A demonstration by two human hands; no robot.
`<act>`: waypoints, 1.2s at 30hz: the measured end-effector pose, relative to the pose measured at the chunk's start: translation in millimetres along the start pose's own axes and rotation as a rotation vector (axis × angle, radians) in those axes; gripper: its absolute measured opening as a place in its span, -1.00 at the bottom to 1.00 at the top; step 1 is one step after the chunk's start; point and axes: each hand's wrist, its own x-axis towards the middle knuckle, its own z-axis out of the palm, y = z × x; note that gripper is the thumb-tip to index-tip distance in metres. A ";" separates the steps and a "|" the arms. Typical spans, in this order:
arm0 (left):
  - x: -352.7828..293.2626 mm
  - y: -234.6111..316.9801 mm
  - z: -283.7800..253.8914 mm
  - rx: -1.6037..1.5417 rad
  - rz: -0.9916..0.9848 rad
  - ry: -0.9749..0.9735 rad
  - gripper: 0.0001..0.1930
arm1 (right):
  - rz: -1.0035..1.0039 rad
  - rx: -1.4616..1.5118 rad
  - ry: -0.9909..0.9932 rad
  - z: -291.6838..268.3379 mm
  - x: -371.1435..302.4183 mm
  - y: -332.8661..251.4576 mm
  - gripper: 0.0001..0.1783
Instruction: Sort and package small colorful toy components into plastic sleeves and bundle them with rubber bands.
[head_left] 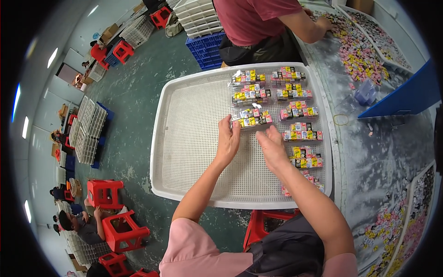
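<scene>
A clear pack of small coloured cubes, mostly yellow, pink, white and black, is at my hands over a white perforated tray. My left hand has its thumb and fingers closed around the pack's left end. Just below the pack's right end is my right hand, thumb and fingers apart, its fingertips close to the corner; whether they touch it is hard to see. Similar packs stand in a column along the tray's right side, and more lie beyond the pack at my hands.
Beyond the tray a person in a red shirt reaches over loose cubes on the grey table at right. A blue panel juts over that table. Stacked crates and red stools stand on the green floor.
</scene>
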 end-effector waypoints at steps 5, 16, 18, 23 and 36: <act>-12.2 6.5 -7.9 0.099 0.123 -0.064 -0.29 | -0.037 -0.066 -0.164 -8.2 8.4 -4.6 -0.31; 11.2 13.4 -11.2 0.023 0.058 -0.158 -0.23 | 0.264 -0.439 -0.285 -8.4 12.6 -52.4 -0.52; 17.4 15.8 -9.3 -0.010 0.027 -0.185 -0.23 | 0.239 -0.425 -0.294 -14.8 10.2 -52.0 -0.51; 25.4 13.7 -13.4 0.009 0.022 -0.258 -0.19 | 0.172 -0.276 -0.250 -20.6 -9.3 -48.0 -0.57; 29.7 51.6 41.6 0.700 0.741 -0.175 -0.37 | 0.183 -0.309 -0.434 -132.8 -198.8 -57.9 -0.69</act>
